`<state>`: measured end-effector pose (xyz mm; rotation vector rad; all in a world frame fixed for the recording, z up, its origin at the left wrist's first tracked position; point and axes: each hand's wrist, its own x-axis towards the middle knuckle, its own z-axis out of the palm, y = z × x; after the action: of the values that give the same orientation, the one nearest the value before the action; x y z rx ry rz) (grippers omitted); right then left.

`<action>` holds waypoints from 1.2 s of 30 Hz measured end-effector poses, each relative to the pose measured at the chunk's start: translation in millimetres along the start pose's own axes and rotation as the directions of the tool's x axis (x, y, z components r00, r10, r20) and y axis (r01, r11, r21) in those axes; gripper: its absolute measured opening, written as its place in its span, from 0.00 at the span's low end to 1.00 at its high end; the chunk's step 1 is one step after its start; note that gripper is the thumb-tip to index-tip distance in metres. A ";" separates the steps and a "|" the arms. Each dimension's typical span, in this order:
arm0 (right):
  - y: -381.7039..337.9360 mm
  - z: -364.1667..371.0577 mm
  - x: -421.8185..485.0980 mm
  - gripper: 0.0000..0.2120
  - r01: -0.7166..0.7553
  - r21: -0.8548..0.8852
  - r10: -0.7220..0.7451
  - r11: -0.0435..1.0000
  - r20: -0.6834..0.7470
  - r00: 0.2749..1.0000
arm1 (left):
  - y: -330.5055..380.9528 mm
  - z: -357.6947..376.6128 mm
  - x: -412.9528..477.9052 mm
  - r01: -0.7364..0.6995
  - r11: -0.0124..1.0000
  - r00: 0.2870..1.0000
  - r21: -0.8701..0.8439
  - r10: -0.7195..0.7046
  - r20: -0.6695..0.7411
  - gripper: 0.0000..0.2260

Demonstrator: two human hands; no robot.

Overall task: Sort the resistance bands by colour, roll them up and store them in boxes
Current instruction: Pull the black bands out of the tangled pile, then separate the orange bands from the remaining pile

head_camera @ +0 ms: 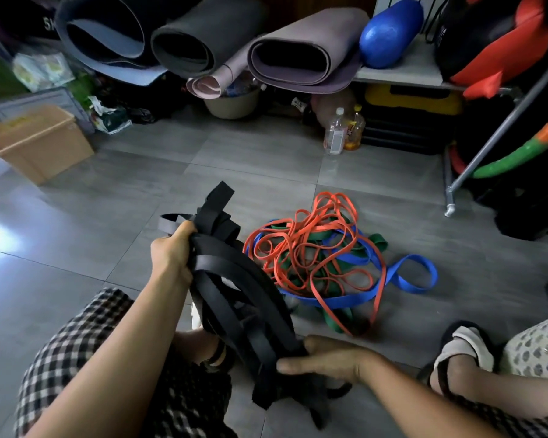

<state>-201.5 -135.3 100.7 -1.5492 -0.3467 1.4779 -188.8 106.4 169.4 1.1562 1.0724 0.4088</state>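
Now, with right hand (326,358) gripping the near end of the black bands (234,289) and left hand (171,251) clenched round the far end, just left of the coloured tangle (317,257): roll tightly, edges aligned, for the tan box (41,143) well beyond it.

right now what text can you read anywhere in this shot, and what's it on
"5K": white, on a dark thing top left; the rest is hidden behind a mat.
Bottles: labels too blurred to read.
Box: yellow label, too blurred.
Black bag: white print, too small.
Black bands: no print seen.
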 end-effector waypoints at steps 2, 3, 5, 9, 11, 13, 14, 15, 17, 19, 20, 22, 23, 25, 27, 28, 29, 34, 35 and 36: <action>-1.5 6.4 9.5 0.08 0.019 -0.131 -0.025 0.991 -0.041 0.999 | 2.5 -1.9 1.4 -0.021 0.999 1.000 0.031 0.020 0.014 0.13; -7.4 9.9 14.5 0.06 0.036 -0.135 -0.051 0.990 -0.114 0.992 | 4.8 -3.1 3.1 -0.028 0.999 0.999 0.033 0.027 0.020 0.14; -20.5 12.6 31.2 0.02 0.147 -0.013 -0.145 0.989 -0.287 0.947 | 12.3 -5.5 9.2 -0.037 0.999 0.999 -0.004 0.037 0.037 0.14; -87.0 8.1 56.5 0.04 0.418 0.222 -0.230 0.881 -0.570 0.789 | 31.1 -7.8 29.4 -0.090 0.993 0.995 -0.077 0.093 0.030 0.09; -126.8 -0.8 73.6 0.05 0.519 0.251 -0.262 0.817 -0.639 0.723 | 40.1 -7.1 44.0 -0.094 0.987 0.995 -0.129 0.099 0.030 0.07; -164.5 -9.8 93.4 0.05 0.596 0.298 -0.266 0.746 -0.687 0.677 | 51.6 -5.8 58.5 -0.077 0.983 0.996 -0.167 0.082 0.022 0.08; -182.6 -14.5 103.4 0.06 0.626 0.324 -0.267 0.709 -0.699 0.664 | 58.7 -4.8 65.6 -0.063 0.979 0.998 -0.196 0.067 0.015 0.09; -200.3 -19.2 113.3 0.06 0.651 0.346 -0.268 0.675 -0.708 0.653 | 66.4 -3.4 73.0 -0.050 0.972 0.998 -0.231 0.054 0.010 0.10; -233.6 -25.8 131.3 0.05 0.678 0.403 -0.263 0.615 -0.706 0.658 | 84.0 0.8 88.7 -0.041 0.953 0.999 -0.301 0.046 0.012 0.11; -264.4 -31.9 149.1 0.03 0.697 0.444 -0.267 0.564 -0.701 0.662 | 104.1 7.2 102.7 -0.058 0.933 0.997 -0.355 0.069 0.020 0.11; -279.1 -34.6 156.9 0.04 0.708 0.455 -0.275 0.541 -0.699 0.660 | 113.7 11.3 110.0 -0.084 0.928 0.995 -0.364 0.100 0.028 0.10; -303.7 -44.0 173.4 0.05 0.745 0.458 -0.307 0.486 -0.709 0.636 | 131.2 21.5 120.7 -0.158 0.916 0.983 -0.370 0.181 0.028 0.07; -311.7 -50.9 182.4 0.05 0.761 0.451 -0.327 0.466 -0.711 0.622 | 137.3 26.9 127.1 -0.190 0.912 0.977 -0.365 0.212 0.022 0.05; -315.9 -65.1 198.8 0.05 0.750 0.391 -0.363 0.534 -0.695 0.621 | 140.3 35.5 146.0 -0.229 0.921 0.968 -0.316 0.249 0.025 0.04; -305.8 -77.4 208.4 0.08 0.573 0.213 -0.327 0.791 -0.644 0.692 | 125.2 39.5 175.5 -0.213 0.971 0.975 -0.109 0.219 0.045 0.09; -294.9 -83.8 211.8 0.13 0.431 0.105 -0.287 0.896 -0.605 0.743 | 110.3 38.9 190.8 -0.164 0.985 0.986 0.055 0.162 0.047 0.16; -278.6 -92.7 217.0 0.18 0.300 0.005 -0.242 0.954 -0.575 0.781 | 91.6 35.9 204.4 -0.090 0.970 0.996 0.226 0.086 0.026 0.22; -166.7 -127.2 223.0 0.04 -0.107 -0.010 0.086 0.994 -0.521 0.849 | -13.7 4.2 209.4 0.257 0.865 0.965 0.432 -0.250 -0.073 0.21; -143.3 -129.1 220.7 0.07 -0.132 0.001 0.116 0.991 -0.485 0.867 | -29.0 1.0 201.0 0.286 0.832 0.953 0.476 -0.300 -0.047 0.17; -116.1 -129.0 216.2 0.10 -0.174 -0.023 0.143 0.984 -0.472 0.870 | -41.1 -1.5 192.8 0.291 0.786 0.942 0.545 -0.334 -0.020 0.13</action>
<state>9.0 31.6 32.1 -1.9648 0.0220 1.1636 -108.5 234.3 42.7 1.4404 1.3305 -0.2278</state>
